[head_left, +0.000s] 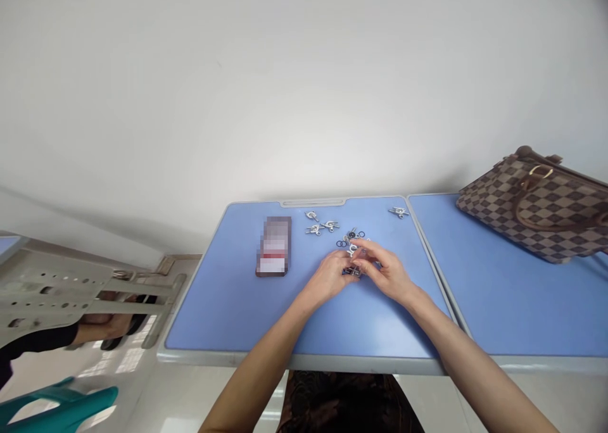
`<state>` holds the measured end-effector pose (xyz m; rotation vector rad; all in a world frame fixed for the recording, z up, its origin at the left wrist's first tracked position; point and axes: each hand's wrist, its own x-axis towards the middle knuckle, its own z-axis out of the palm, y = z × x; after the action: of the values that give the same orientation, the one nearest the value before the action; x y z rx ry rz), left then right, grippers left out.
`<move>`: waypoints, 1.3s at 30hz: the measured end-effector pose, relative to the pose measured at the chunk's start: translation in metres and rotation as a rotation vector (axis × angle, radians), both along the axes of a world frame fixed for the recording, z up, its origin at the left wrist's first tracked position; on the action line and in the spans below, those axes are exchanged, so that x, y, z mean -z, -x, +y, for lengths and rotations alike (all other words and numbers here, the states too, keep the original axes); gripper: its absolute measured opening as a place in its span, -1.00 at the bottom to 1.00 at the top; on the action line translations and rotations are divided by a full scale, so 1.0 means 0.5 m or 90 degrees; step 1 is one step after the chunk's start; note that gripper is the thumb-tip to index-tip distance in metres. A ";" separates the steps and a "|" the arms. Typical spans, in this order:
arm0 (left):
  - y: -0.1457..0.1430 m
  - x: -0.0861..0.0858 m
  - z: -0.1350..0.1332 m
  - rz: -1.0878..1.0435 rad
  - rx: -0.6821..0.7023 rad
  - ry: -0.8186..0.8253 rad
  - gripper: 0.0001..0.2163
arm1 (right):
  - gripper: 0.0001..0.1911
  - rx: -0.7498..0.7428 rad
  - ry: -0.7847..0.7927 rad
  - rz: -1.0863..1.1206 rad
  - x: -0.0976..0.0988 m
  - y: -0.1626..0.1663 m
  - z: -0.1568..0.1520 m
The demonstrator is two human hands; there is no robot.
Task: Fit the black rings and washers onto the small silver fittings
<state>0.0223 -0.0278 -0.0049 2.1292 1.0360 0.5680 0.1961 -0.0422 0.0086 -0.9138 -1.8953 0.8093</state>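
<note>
The left hand (327, 278) and right hand (382, 269) meet near the middle of a smooth, pale-blue tabletop (228, 306) with a grey rim. Their fingers curl inward, nearly closed, over a small heap of shiny silver winged metal fittings (352, 250); the fingers hide what they pinch, so I cannot tell whether they have hold of one. Thin black rubber rings (341, 244) lie just beside the heap at eleven o'clock. Three loose silver fittings (322, 226) sit farther out at eleven o'clock, and a lone one (399, 213) at one o'clock. A rectangular pixelated package (273, 246) lies at nine o'clock. A brown checkered canvas handbag (536, 208) with gold-toned hardware rests at two o'clock on a second blue tabletop (522, 313). Well apart at nine o'clock, another person's hand (102, 324) shows behind a perforated grey plastic panel (57, 294).
</note>
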 end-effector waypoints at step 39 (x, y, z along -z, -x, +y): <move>-0.008 -0.023 -0.020 -0.026 -0.059 -0.005 -0.90 | -0.76 0.134 -0.310 -0.171 0.006 0.024 -0.026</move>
<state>0.0265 -0.0380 0.0067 2.0766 1.1148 0.6590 0.1839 -0.0554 0.0054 -0.9183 -2.0512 0.0870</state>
